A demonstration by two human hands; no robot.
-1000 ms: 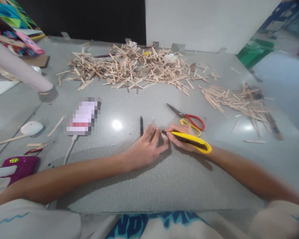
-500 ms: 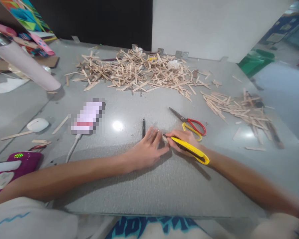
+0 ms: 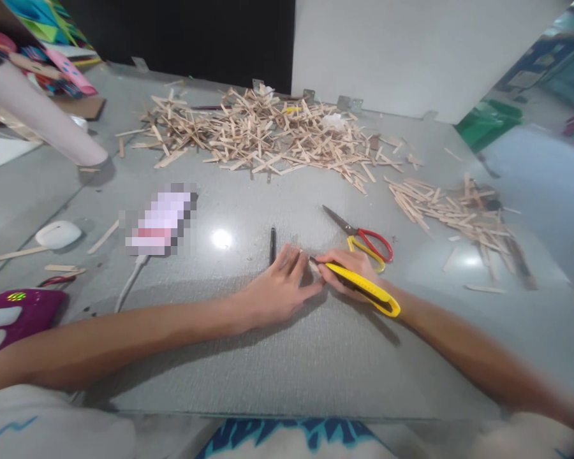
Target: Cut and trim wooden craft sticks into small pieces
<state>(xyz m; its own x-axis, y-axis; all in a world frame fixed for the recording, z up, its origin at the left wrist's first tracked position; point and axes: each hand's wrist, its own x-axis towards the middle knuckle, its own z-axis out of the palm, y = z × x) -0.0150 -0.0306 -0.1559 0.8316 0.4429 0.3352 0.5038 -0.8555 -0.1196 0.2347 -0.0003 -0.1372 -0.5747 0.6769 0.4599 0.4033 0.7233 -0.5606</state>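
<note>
A yellow utility knife (image 3: 387,302) is gripped in my right hand (image 3: 354,260), its tip angled left toward the fingers of my other hand. Bent low over the tabletop, my left hand (image 3: 280,292) has its fingers curled down at the knife's tip. Whatever those fingers pin is too small and covered to make out. Just beyond the left fingers lies a black pen (image 3: 272,243). Scissors (image 3: 349,229) with red and yellow handles rest behind my right hand, blades pointing up and left.
Popsicle-stick pieces form a large pile (image 3: 268,137) at the back and a smaller one (image 3: 452,213) at right. On the left are a phone (image 3: 160,220) with a white cable, a pale tumbler (image 3: 52,115), a white mouse (image 3: 58,234) and a purple device (image 3: 33,312).
The view has shifted slightly, so things on the left sit further left. Both hands keep nearly the same pose, with the knife still in my right hand.
</note>
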